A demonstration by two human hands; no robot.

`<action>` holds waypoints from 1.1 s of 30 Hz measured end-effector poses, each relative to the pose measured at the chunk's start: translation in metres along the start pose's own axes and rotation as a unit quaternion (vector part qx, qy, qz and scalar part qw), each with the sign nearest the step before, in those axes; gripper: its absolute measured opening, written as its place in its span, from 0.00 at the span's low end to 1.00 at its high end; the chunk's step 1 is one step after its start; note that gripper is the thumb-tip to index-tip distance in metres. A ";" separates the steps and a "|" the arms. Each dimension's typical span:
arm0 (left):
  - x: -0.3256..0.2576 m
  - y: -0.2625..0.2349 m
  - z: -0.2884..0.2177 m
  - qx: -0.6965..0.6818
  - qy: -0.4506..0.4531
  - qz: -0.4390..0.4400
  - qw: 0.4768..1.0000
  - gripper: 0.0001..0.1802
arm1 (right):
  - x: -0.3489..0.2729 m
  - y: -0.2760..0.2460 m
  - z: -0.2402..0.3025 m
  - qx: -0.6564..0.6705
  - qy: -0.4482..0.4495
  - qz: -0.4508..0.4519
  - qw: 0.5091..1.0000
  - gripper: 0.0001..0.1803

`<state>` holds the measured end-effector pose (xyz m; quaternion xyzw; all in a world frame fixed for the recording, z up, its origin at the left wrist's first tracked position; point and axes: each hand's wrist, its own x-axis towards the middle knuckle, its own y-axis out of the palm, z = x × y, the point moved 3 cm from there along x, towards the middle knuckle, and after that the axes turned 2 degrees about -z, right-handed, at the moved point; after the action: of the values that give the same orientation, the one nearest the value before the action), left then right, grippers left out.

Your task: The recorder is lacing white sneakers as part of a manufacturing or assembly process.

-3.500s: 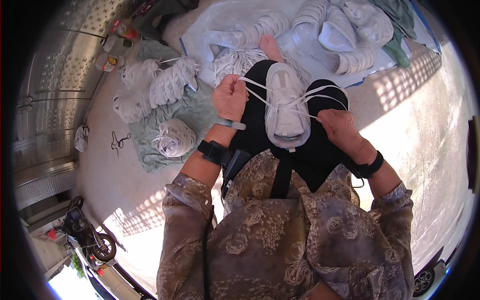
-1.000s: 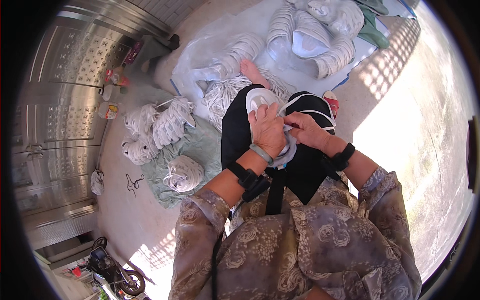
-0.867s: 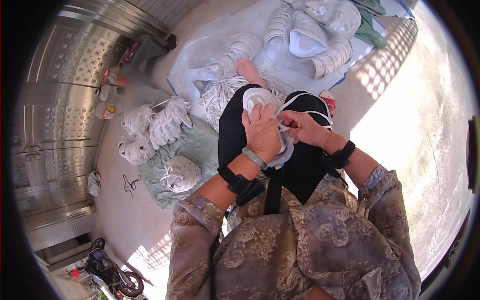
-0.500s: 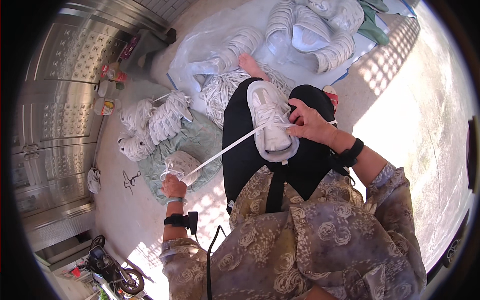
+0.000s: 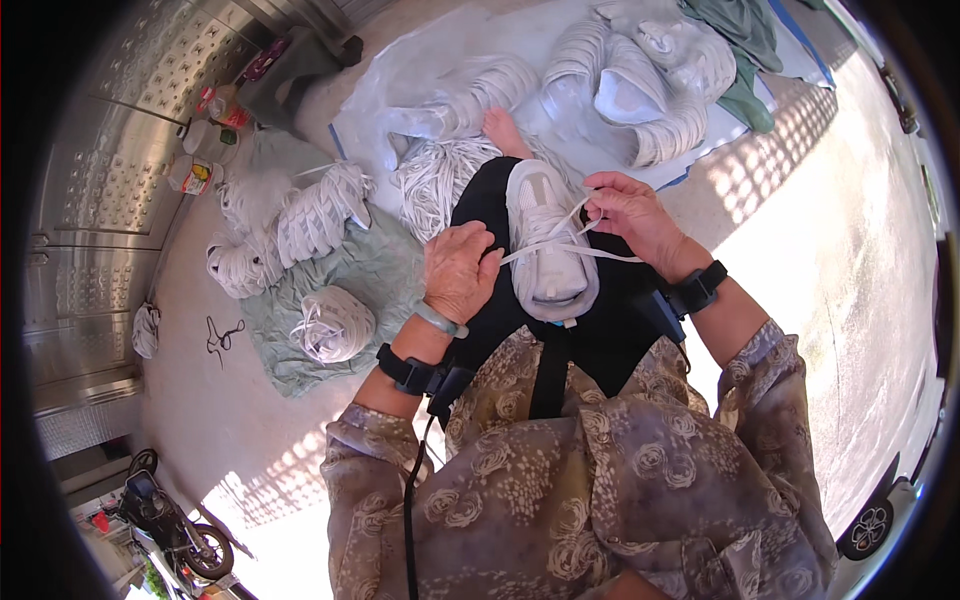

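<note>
Our left hand [image 5: 458, 272] lies curled on the dark lap, its fingertips closed on one end of a flat white lace [image 5: 560, 245] at the edge of a white shoe [image 5: 545, 243]. Our right hand [image 5: 628, 212] sits just beside the shoe's other flank, thumb and fingers pinched on the lace's far end, so the ribbon-like strip crosses the top of the shoe between both hands. We see the shoe resting on our lap, toe pointing away from us, its upper smooth and pale with a rounded toe. A pale green bangle [image 5: 438, 319] rings the left wrist, and black bands wrap both wrists.

On the concrete floor to our left, a crumpled green cloth [image 5: 372, 272] carries a round bundle of white laces [image 5: 332, 324], wound tight like a ball. More white shoes [image 5: 300, 210] lie heaped beyond it, their uppers ribbed with lacing. A loose tangle of white laces [image 5: 437, 180] lies just past our knee. Farther off, another pile of white shoes [image 5: 640, 80] rests on a thin plastic sheet [image 5: 400, 80]. An embossed metal wall [image 5: 110, 150] with a dimpled pattern runs along the left.
</note>
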<state>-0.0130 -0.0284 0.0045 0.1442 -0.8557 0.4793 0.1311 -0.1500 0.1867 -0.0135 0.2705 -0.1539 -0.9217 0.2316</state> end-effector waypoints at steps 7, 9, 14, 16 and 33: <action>0.008 0.027 -0.026 0.022 0.041 0.088 0.995 0.09 | -0.027 0.011 0.016 -0.482 -0.096 0.176 0.853 0.09; 0.010 0.028 -0.026 0.023 0.042 0.095 0.994 0.09 | -0.026 0.017 0.018 -0.573 -0.121 0.137 0.799 0.06; 0.015 0.033 -0.028 -0.003 0.008 0.133 0.991 0.11 | -0.018 0.015 -0.001 -0.663 -0.310 0.008 0.681 0.03; 0.016 0.031 -0.033 -0.005 -0.009 0.145 0.989 0.11 | -0.018 0.021 -0.002 -0.614 -0.331 -0.081 0.711 0.05; 0.019 0.032 -0.033 -0.005 -0.033 0.154 0.988 0.09 | -0.010 0.018 0.004 -0.415 0.041 0.149 0.897 0.04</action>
<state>-0.0400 0.0131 0.0030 0.0260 -0.8738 0.4847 0.0281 -0.1387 0.1769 0.0018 0.1612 0.2135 -0.8448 0.4635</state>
